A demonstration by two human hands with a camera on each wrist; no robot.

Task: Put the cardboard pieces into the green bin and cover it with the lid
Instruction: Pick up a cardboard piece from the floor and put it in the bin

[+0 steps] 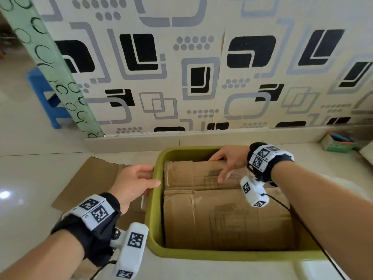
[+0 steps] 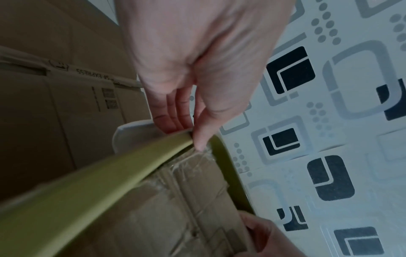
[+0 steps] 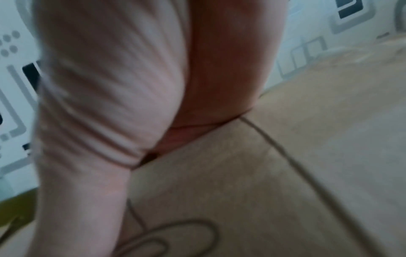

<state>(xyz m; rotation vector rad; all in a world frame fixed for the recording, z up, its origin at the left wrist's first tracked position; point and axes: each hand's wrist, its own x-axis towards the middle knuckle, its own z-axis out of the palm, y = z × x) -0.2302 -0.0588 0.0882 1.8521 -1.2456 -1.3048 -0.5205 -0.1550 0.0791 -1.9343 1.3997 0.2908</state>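
Cardboard in bin: two folded brown cardboard pieces lie inside the green bin [image 1: 155,229]. The far piece [image 1: 193,174] sits toward the wall, the near piece [image 1: 226,221] toward the person, and their edges meet in a line across the middle.
Cardboard outside: at least one more flat cardboard piece [image 1: 88,178] lies on the floor just beside the bin's left side, partly under the left arm. The left wrist view shows taped, printed cardboard [image 2: 66,107] there, though how many sheets cannot be told.
Bin: one, olive green, rectangular with rounded corners, open at the top, standing on the pale tiled floor [image 1: 30,168] close to the patterned wall [image 1: 201,77].
Lid: a white edge [image 1: 319,267] shows at the bin's near right corner, but whether it is the lid cannot be told.
Left hand [image 1: 135,182]: gripping the bin's left rim, thumb over the top touching the cardboard inside, the other fingers [image 2: 169,111] curled against the outer side by a white tab [image 2: 131,133].
Right hand [image 1: 230,160]: on the far cardboard piece at the bin's back edge, fingers curled over its far edge and thumb stretched down onto its face. The right wrist view is blurred and shows only palm against cardboard.
Wrists: two black straps, one on each, carrying white marker blocks.
Surroundings: one blue stool [image 1: 46,93] at far left behind a green patterned strip [image 1: 50,63], and one small green box [image 1: 337,144] on the floor at far right.
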